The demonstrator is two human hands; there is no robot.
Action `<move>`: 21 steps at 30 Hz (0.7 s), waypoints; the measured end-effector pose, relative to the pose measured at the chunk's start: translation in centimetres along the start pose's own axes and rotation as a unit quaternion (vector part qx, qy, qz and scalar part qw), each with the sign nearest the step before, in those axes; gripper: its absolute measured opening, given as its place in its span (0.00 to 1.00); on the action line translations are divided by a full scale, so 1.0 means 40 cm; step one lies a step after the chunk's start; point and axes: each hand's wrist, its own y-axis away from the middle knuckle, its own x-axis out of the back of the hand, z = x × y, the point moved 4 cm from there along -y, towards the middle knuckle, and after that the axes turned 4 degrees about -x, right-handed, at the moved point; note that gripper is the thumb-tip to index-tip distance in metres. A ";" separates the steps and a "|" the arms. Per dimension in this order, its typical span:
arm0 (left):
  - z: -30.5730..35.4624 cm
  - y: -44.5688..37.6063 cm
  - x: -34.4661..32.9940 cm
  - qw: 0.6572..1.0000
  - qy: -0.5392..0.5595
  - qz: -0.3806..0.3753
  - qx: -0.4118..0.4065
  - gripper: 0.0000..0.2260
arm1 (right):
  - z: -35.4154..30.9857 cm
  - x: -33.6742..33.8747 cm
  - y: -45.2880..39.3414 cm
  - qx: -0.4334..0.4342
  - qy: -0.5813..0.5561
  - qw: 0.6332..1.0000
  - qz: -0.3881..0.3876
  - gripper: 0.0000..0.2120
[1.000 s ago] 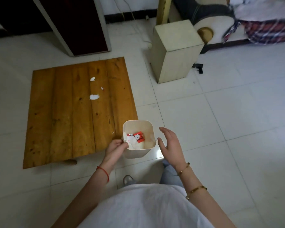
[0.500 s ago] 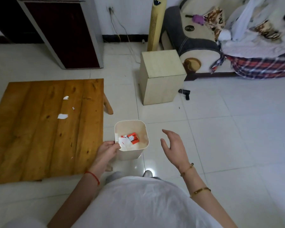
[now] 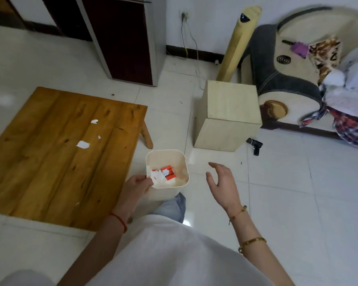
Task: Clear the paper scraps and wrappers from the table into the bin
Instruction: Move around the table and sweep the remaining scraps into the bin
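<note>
A cream square bin (image 3: 179,159) stands on the floor just off the low wooden table's (image 3: 39,162) right edge. Inside it lie white paper and an orange-red wrapper (image 3: 168,172). My left hand (image 3: 135,186) grips the bin's near-left rim. To the right of the bin my right hand (image 3: 222,182) hovers apart from it, fingers spread, holding nothing. On the table lie a larger white paper scrap (image 3: 83,144), a smaller one (image 3: 94,121) farther back and a tiny bit (image 3: 99,137) between them.
A pale wooden box (image 3: 227,114) stands on the tiled floor behind the bin. A tower fan (image 3: 238,44), a sofa (image 3: 287,79) piled with clothes and a dark cabinet (image 3: 120,38) line the back. A small black object (image 3: 255,145) lies by the box.
The view has tilted up and shifted, showing more of the room. My left hand keeps its hold on the bin's rim; my right hand has drawn a little away from the bin.
</note>
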 end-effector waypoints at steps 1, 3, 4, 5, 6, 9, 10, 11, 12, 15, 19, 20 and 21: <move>0.016 -0.025 -0.009 1.000 0.014 0.010 0.005 0.14 | -0.008 -0.001 -0.050 0.010 -0.001 1.000 -0.008 0.17; 0.048 -0.078 -0.024 0.999 0.036 0.022 0.010 0.15 | -0.031 -0.005 -0.153 0.036 0.003 0.999 -0.031 0.17; 0.065 -0.105 -0.029 0.998 0.046 0.029 0.011 0.16 | -0.047 -0.006 -0.205 0.049 0.007 0.998 -0.045 0.17; 0.083 -0.130 -0.032 0.998 0.055 0.038 0.015 0.17 | -0.064 -0.007 -0.257 0.061 0.011 0.996 -0.058 0.17; 0.101 -0.153 -0.032 0.997 0.062 0.047 0.019 0.16 | -0.083 -0.007 -0.307 0.071 0.015 0.995 -0.069 0.17; 0.155 -0.219 -0.031 0.995 0.061 0.079 0.028 0.12 | -0.144 -0.011 -0.450 0.106 0.035 0.990 -0.091 0.17; 0.172 -0.240 -0.026 0.993 0.064 0.092 0.033 0.10 | -0.168 -0.017 -0.497 0.119 0.042 0.987 -0.101 0.17; 0.189 -0.261 -0.021 0.992 0.068 0.103 0.037 0.07 | -0.193 -0.025 -0.541 0.132 0.048 0.984 -0.112 0.17; 0.203 -0.279 -0.015 0.991 0.069 0.111 0.041 0.05 | -0.217 -0.036 -0.582 0.146 0.051 0.980 -0.123 0.17; 0.226 -0.313 -0.001 0.987 0.071 0.137 0.049 0.04 | -0.290 -0.079 -0.682 0.205 0.066 0.965 -0.150 0.17; 0.229 -0.333 0.012 0.972 0.112 0.189 0.080 0.05 | -0.391 -0.169 -0.786 0.291 0.090 0.928 -0.213 0.18; 0.224 -0.339 0.013 0.968 0.126 0.199 0.089 0.05 | -0.415 -0.193 -0.809 0.312 0.090 0.918 -0.228 0.17; 0.216 -0.345 0.013 0.962 0.141 0.211 0.099 0.04 | -0.437 -0.215 -0.831 0.331 0.086 0.907 -0.244 0.17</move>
